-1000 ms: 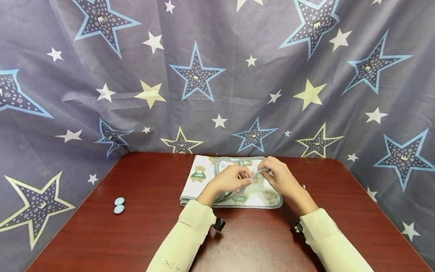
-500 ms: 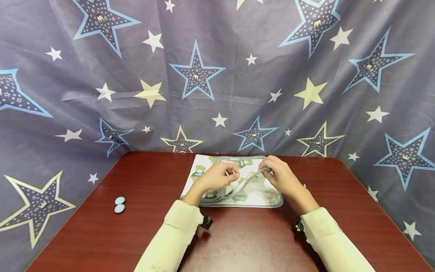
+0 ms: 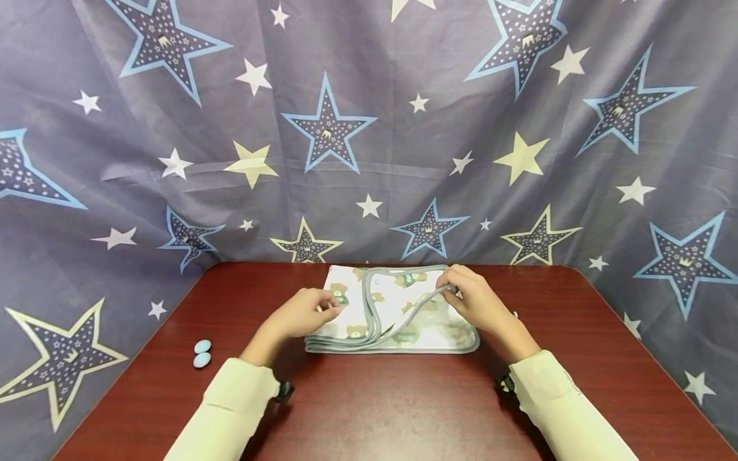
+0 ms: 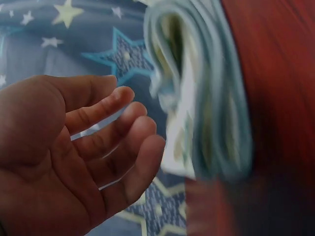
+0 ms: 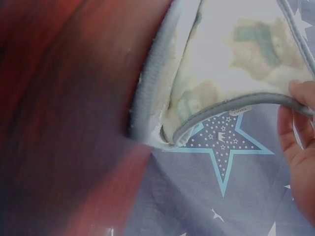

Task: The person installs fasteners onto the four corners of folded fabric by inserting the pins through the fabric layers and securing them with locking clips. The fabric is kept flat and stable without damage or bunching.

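A folded blanket (image 3: 435, 331), white with a brown bear print and a grey-green border, lies at the far middle of the table. My right hand (image 3: 473, 299) pinches the border of its top layer and holds that edge raised near the right end. In the right wrist view, the lifted border (image 5: 236, 101) curves up to the thumb and fingers (image 5: 301, 91). Off the blanket's left end hovers my left hand (image 3: 302, 312), fingers loosely bent and holding nothing. Stacked folds (image 4: 216, 98) show beside that hand in the left wrist view.
Two small pale blue oval objects (image 3: 202, 360) sit side by side on the left of the dark red table (image 3: 392, 410). A small white object (image 3: 516, 314) lies by my right wrist. A star-patterned curtain (image 3: 369, 128) hangs behind the table.
My left hand has let go of the border and moved left to the blanket's left end. My right hand has stayed at the raised edge.
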Tool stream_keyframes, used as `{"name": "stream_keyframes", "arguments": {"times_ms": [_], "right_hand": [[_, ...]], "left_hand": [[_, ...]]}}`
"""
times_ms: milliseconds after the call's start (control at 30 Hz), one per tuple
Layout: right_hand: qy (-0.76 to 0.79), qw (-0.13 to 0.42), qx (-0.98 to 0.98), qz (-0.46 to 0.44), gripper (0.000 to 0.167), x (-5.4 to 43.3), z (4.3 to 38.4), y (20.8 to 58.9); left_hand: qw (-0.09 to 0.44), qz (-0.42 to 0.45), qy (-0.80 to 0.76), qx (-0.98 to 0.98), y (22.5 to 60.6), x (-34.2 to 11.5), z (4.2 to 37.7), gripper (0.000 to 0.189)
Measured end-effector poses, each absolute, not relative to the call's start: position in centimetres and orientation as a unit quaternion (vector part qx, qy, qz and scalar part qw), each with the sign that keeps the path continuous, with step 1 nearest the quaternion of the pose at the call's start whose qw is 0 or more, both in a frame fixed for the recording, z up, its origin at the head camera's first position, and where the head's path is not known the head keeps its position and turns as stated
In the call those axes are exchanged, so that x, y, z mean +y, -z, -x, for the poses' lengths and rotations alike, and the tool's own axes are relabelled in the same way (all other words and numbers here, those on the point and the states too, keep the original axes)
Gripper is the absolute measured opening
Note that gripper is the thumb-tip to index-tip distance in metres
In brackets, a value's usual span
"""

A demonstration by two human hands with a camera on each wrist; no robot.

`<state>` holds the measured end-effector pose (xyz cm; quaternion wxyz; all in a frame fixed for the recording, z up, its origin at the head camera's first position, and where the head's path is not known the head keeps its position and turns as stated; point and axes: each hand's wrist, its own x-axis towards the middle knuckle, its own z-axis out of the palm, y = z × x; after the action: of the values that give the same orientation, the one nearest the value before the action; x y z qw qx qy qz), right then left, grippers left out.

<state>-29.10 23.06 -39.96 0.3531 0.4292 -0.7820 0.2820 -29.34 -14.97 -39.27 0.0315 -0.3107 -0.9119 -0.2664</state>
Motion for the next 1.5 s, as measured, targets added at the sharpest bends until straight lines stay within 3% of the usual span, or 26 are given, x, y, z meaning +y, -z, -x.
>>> {"name": "stream_keyframes", "arguments": {"times_ms": [300, 633, 1000, 1300, 1500], "right_hand": [[-0.277, 0.35, -0.783, -0.433, 0.034, 23.1, 29.2, 40.0], [-0.271, 0.342, -0.786, -0.437, 0.032, 23.2, 29.2, 40.1], [-0.269, 0.34, -0.787, -0.439, 0.033, 23.2, 29.2, 40.2], [-0.267, 0.342, -0.786, -0.441, 0.034, 23.1, 29.1, 40.5], [-0.264, 0.324, -0.8, -0.431, 0.029, 23.2, 29.0, 40.2]], "left_hand": [[0.02, 0.253, 0.239, -0.937, 40.2, -21.6, 28.0, 0.007], [0.088, 0.159, 0.107, -0.978, 40.9, -27.8, 26.7, 0.009], [0.012, -0.022, 0.079, -0.997, 40.8, -32.7, 26.1, 0.045], [-0.001, -0.022, 0.102, -0.995, 41.6, -33.4, 26.5, 0.011], [0.038, 0.027, 0.102, -0.994, 42.0, -33.0, 26.7, 0.013]]}}
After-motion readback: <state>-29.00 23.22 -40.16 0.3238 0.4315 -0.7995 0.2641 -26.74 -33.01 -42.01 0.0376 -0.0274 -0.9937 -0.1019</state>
